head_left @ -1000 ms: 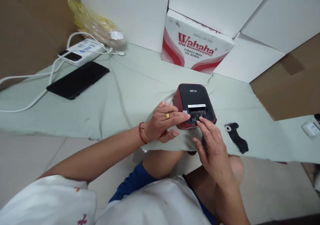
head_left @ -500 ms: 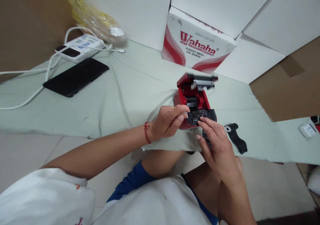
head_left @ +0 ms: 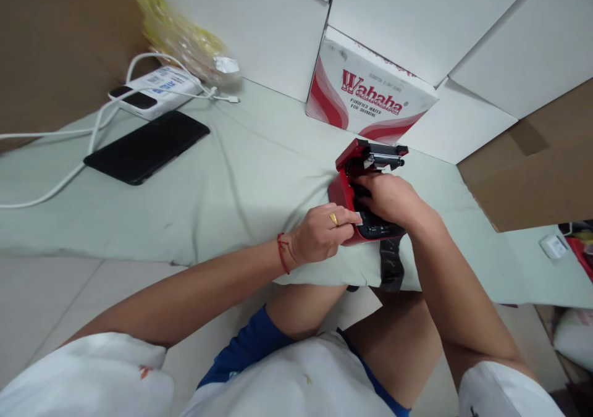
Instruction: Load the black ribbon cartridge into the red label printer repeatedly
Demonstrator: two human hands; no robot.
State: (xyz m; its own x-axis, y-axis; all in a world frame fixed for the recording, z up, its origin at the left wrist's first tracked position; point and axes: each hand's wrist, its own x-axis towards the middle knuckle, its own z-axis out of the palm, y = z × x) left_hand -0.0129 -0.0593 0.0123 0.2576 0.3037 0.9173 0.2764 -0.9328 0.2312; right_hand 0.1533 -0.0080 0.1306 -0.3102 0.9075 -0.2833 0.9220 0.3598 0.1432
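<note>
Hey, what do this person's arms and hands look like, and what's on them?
Both arms are bare below short white sleeves, and the left sleeve has a small orange-red mark. The left hand wears a gold ring and a red string bracelet; the right hand shows no jewellery.

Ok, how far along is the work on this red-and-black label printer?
The red plastic label printer already has its black lid flipped open. In hand: the right hand reaches inside it, the left hand grips its side. Left: a black plastic piece lies outside it, unfitted.
</note>
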